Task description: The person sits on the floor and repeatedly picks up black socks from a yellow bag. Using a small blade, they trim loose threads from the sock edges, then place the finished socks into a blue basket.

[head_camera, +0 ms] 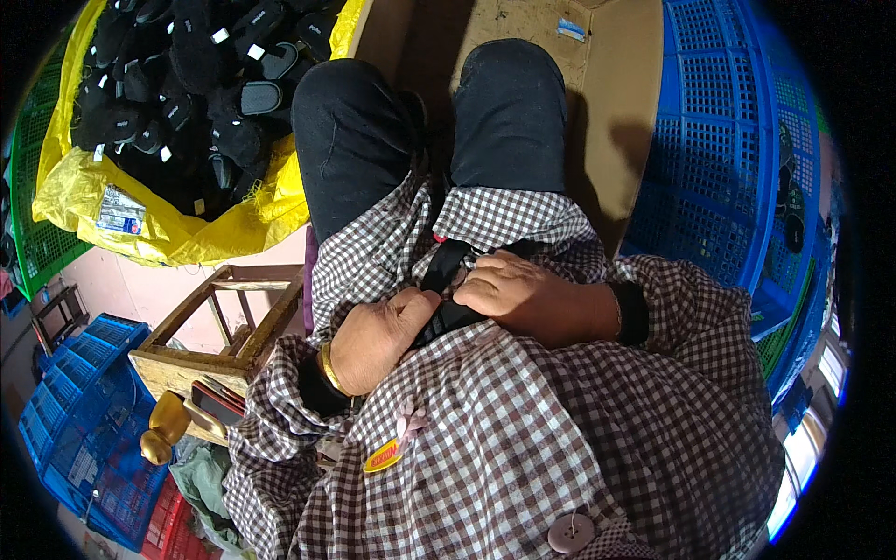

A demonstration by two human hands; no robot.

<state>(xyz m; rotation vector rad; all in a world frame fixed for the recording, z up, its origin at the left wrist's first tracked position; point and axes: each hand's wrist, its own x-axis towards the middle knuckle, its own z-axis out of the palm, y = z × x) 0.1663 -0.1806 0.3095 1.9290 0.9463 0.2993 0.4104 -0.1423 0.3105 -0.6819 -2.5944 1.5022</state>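
My left hand (378,339), with a gold bangle at its wrist, is closed on a black strap (446,266) at my lap. From the other side my right hand (535,297) pinches the same dark strap, and the two hands nearly touch. A lower black part (458,318) shows beneath the fingers; whether it is the same piece, I cannot tell. Fingertips and the gripped part are mostly hidden. Around the hands lies a brown-and-white checked smock (483,420), and my knees in black trousers (507,112) are ahead.
At the upper left, a yellow woven sack (175,238) holds many black fluffy slippers (196,56). A cardboard box (623,91) stands ahead, with blue plastic crates (714,133) to its right. On the left are a wooden stool frame (203,350) and another blue crate (84,434).
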